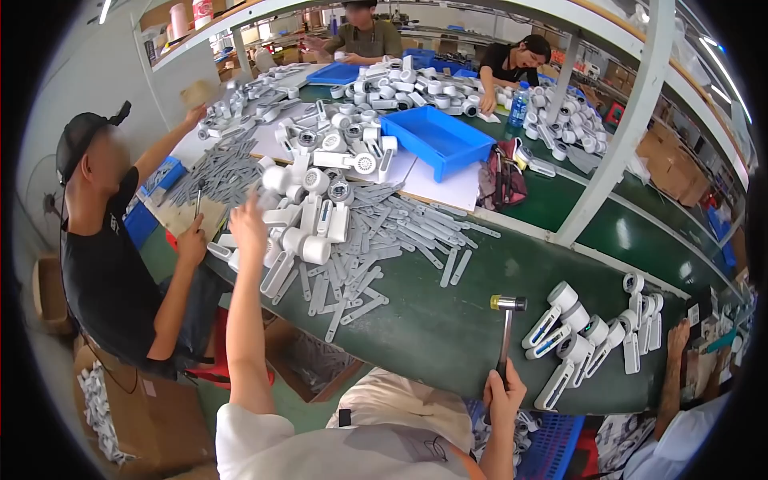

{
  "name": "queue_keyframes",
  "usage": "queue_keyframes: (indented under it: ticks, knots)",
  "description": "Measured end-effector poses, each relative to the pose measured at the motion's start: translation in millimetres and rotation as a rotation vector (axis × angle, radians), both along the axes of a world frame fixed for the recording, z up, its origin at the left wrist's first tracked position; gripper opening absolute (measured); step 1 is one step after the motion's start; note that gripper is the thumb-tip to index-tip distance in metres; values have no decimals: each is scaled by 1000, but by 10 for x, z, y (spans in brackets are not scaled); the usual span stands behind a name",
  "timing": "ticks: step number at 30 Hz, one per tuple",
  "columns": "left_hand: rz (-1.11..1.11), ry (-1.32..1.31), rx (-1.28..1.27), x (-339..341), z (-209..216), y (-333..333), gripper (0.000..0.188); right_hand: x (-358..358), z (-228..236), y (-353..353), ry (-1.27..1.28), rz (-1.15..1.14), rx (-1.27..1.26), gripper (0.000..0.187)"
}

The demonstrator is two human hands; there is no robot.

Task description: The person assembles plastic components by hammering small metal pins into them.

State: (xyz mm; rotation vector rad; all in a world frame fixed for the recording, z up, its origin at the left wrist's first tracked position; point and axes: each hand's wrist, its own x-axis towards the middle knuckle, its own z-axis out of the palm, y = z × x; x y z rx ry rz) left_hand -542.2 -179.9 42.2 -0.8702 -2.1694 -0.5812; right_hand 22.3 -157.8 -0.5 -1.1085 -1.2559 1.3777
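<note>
The fingers of my left hand point(247, 226), left of centre in the frame, are blurred at the near edge of the heap of white fan-like units point(316, 250); I cannot tell whether they are apart or pinching anything. I judge the step in hand to be picking out one unit while the other hand waits. The next move, I think, calls for a firm grip on a single handle, lifted without dragging its neighbours. The units there overlap too much for me to count.

Just right of them, mid-frame, the grey strips point(376, 228) fan out in a loose spread, dozens at least and past exact counting; two lie side by side at its lower right edge. Above that, in the upper middle, is one large blue tray point(438, 138).

Right of centre, low down, my right hand point(506, 392) has its fingers wrapped around the handle of my one mallet point(509, 303), its yellow-and-black head raised away from me. At the right of the frame lies a smaller cluster of white units point(574, 347), roughly nine by my count, some hiding others.
</note>
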Motion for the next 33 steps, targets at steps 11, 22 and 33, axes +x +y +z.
queue_keyframes:
  ticks: [11,22,33]
  knots:
    - [-137,-28,-171,34,-52,1210,39,52,7,12,50,22,-38,41]
    - [-1143,-347,-390,2623,-414,1707,33,40,8,-1,79,37,-71,40]
    - [-901,-759,-634,2605,-395,1789,22,85,-18,12,113,41,-81,39]
